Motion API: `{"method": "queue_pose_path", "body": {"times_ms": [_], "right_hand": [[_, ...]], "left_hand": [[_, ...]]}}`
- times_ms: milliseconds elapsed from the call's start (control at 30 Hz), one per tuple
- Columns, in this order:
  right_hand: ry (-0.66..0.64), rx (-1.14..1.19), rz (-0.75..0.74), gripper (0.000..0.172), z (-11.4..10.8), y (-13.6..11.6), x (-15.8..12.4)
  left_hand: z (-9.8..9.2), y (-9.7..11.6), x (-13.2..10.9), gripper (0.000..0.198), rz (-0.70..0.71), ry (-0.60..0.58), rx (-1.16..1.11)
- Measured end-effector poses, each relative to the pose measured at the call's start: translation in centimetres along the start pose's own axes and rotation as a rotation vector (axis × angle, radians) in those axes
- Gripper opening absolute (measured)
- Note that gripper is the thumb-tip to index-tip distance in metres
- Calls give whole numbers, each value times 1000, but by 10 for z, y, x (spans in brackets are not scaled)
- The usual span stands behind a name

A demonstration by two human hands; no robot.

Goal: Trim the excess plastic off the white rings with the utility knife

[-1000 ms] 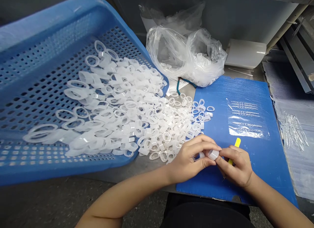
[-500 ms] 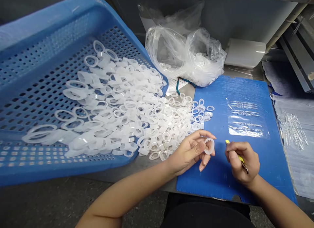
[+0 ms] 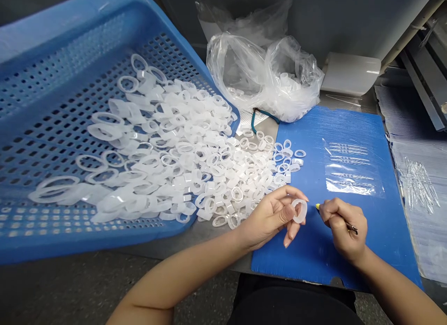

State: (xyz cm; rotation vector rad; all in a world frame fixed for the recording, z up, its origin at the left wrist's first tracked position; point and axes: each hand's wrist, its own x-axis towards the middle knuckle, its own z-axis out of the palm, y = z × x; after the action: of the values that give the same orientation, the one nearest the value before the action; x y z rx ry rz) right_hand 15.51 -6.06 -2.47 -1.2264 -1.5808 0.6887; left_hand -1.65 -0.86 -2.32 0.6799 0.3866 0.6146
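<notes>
I see the left hand [image 3: 270,218] pinching a translucent white plastic ring [image 3: 299,210] on edge above the blue corrugated plastic board's [image 3: 349,129] near-left corner, with the right hand [image 3: 344,227] just right of it, fisted around a thin yellow-tipped metal tool [image 3: 317,206] pointing leftward at the ring; no writing is legible.

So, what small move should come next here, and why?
Probably ease the thin yellow-tipped tool in the right hand leftward onto the white plastic ring. The left hand holds that ring raised between thumb and fingers, and the tool's tip points at it across a small gap.
</notes>
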Motion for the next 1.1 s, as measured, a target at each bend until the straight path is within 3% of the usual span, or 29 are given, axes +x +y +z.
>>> {"method": "queue_pose_path", "body": {"times_ms": [67,167,267,433,633,767,1100], "right_hand": [[8,-25,31,22,-1,-3,3],[-15,-31,168,5,-1,-7,9],[-89,19,269,14,-1,-10,14],[-214,-6,351,12,0,-12,18],[-219,161,441,16,0,-5,14],[-148,214,395,28,-2,-3,13],[-201,-381,85,24,-1,-6,12]], "left_hand": [[0,-1,0,41,-23,15,14],[0,-1,1,43,-51,51,6],[1,0,3,43,-55,102,15],[0,-1,4,34,-42,162,185],[-1,1,6,33,-12,274,148],[-2,4,7,39,-18,293,135],[-1,7,1,37,-19,334,336]]}}
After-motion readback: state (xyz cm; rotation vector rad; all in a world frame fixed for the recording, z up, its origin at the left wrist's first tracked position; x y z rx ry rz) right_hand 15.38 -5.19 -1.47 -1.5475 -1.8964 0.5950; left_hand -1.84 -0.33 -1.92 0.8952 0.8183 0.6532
